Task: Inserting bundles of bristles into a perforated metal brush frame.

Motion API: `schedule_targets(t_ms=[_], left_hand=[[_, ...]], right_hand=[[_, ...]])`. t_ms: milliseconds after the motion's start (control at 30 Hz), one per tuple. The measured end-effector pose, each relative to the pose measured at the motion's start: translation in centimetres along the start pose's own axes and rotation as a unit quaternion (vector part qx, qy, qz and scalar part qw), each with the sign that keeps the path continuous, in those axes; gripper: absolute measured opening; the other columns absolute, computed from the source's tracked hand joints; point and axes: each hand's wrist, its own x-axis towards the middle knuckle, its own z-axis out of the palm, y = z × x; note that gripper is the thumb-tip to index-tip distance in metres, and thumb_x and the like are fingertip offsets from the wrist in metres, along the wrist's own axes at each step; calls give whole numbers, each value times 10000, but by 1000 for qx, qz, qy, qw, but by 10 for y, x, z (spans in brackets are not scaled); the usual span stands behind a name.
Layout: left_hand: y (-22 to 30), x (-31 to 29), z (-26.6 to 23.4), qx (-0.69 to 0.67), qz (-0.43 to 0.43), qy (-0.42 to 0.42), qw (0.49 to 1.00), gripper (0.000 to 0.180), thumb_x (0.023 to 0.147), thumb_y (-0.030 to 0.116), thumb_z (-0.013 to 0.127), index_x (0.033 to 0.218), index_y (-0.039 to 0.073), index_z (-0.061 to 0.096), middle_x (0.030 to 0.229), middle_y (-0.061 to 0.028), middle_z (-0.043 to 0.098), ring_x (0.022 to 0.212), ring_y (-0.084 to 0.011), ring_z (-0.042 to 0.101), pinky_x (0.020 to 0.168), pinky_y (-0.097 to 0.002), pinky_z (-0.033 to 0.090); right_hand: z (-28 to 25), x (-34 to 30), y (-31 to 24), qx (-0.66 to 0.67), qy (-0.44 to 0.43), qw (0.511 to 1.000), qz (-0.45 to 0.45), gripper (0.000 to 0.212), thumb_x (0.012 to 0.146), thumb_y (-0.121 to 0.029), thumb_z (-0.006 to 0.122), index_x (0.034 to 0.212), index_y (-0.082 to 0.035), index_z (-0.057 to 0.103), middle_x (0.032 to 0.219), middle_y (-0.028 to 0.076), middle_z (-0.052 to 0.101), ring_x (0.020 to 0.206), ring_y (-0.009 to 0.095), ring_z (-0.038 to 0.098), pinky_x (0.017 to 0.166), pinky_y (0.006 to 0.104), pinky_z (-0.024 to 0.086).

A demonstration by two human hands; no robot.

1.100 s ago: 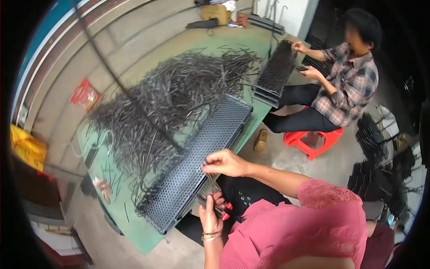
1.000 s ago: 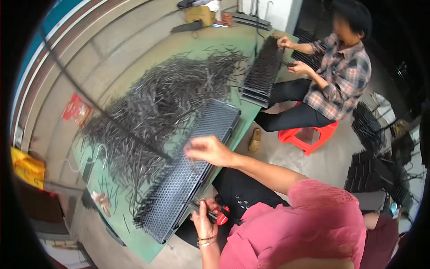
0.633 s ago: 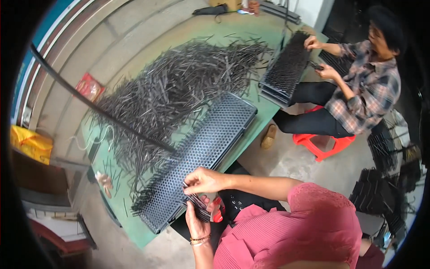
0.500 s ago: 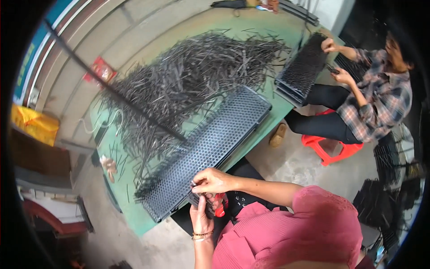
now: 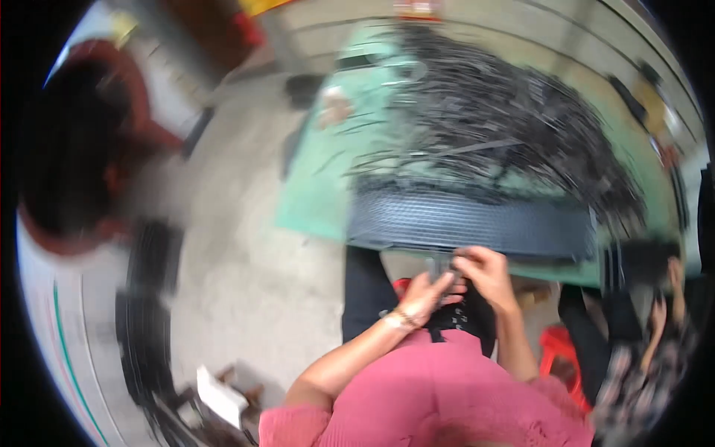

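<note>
The view is smeared by motion. My left hand is closed around a small bundle of dark strips, held over my lap at the table's front edge. My right hand is beside it, thumb and fingers pinched together at the bundle's end; what they grip is too blurred to make out. Just beyond both hands lies a long dark perforated tray, with loose strips along its far side. Behind the tray spreads a big heap of thin dark strips.
The green table carries the heap and a pale crumpled thing on its left. At right, a co-worker's hands are near another dark tray. A red stool stands between us. Dark stacked things stand at left.
My view has swung round, so the table and tray now lie level across it and the co-worker sits at lower right. Both my hands stay together at the bundle.
</note>
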Motion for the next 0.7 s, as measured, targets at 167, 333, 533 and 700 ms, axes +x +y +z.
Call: schedule_targets(t_ms=[167,333,533,700], left_hand=[[-4,0,-4,-68,-12,52,996,266,953,219,478,1141,32,494,976,-95,613,865,-174,634,708,-320,555],[0,-4,-13,-122,35,64,990,185,930,161,486,1075,47,475,891,-90,617,737,-151,632,604,-273,542],[-4,-3,-20,-147,77,89,982,164,901,116,522,1033,33,474,846,-95,612,682,-156,626,564,-275,543],[-13,4,-28,-162,87,66,981,223,899,130,541,1073,16,461,925,-130,612,791,-208,643,660,-343,557]], right_hand=[[9,6,1,-6,53,998,-31,192,863,-89,594,1016,27,604,813,23,623,697,67,546,625,201,429],[30,33,-6,-30,75,992,-100,167,886,-72,579,1031,5,612,866,19,636,763,59,567,648,178,415],[57,53,-9,-49,15,991,-125,206,910,-129,571,1065,2,600,930,26,632,821,69,565,679,192,404],[59,67,-4,-43,32,990,-132,183,870,-32,595,1040,33,610,939,38,626,826,89,581,724,218,463]])
